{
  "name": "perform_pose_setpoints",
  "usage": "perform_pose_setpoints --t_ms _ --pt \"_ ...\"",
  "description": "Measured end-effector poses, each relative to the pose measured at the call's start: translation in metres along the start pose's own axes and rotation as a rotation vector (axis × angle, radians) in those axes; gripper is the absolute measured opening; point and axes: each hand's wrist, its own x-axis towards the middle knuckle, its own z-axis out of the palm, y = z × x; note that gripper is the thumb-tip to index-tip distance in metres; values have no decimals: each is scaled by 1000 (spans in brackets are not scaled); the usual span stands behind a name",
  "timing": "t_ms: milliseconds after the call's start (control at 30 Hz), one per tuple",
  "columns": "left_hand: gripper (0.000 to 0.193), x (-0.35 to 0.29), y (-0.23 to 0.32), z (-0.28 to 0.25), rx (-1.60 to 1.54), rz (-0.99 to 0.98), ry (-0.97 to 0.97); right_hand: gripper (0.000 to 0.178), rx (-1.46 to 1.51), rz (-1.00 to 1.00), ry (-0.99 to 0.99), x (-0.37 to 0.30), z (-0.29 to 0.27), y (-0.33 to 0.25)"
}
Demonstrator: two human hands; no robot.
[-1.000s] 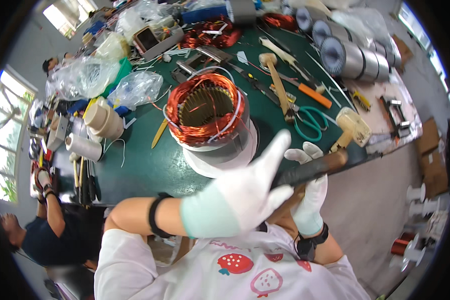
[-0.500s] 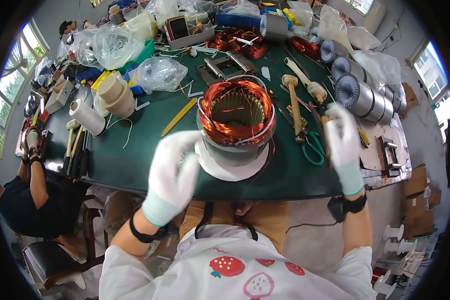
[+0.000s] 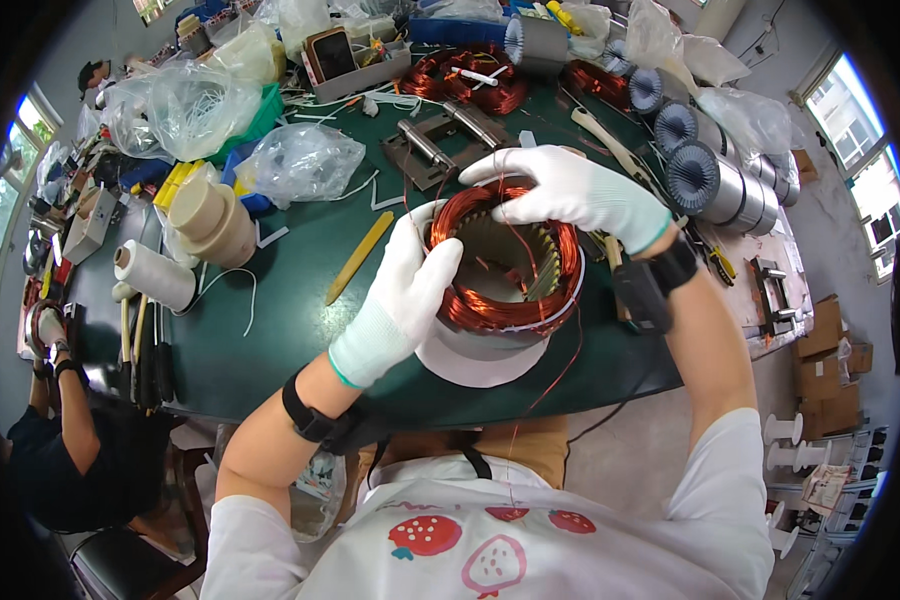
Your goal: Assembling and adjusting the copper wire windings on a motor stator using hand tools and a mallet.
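A motor stator with a thick ring of copper winding [image 3: 500,318] stands before me on a round white base [image 3: 482,366]. My left hand [image 3: 402,290], in a white glove, grips the left side of the winding, its thumb over the top toward the bore. Over the far right rim curls my right hand [image 3: 580,195], also gloved, with fingers and thumb closed about the winding; exactly what its fingertips pinch is partly hidden. Loose copper wire [image 3: 562,375] trails down the front, past the table edge. Inside the bore, metal slots and a few wire strands show.
Left on the green table [image 3: 300,345] are a yellow wedge-shaped strip [image 3: 360,258], a thread cone [image 3: 155,275] and beige spools [image 3: 210,222]. A steel fixture [image 3: 432,150] and copper coils [image 3: 470,80] lie beyond. Metal stator cores [image 3: 720,185] line the right. Another person's gloved hand [image 3: 48,328] works far left.
Both hands have come in to the stator and closed on its winding, the right one leftward from beside the tools. My right forearm now covers the green-handled scissors.
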Motion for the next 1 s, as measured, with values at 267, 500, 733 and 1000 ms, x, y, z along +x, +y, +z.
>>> perform_pose_setpoints --t_ms 267,500,733,1000 --pt "35 26 -6 -15 -371 -47 -2 37 1126 -259 161 -15 -30 76" --pt "36 -5 58 -88 -322 286 187 17 1133 -295 1133 -227 -166 120" --pt "28 -58 84 -106 1395 1130 1091 36 50 48 716 -232 -58 128" --pt "30 -132 105 -66 1467 1444 319 66 -586 702 505 -105 -22 158"
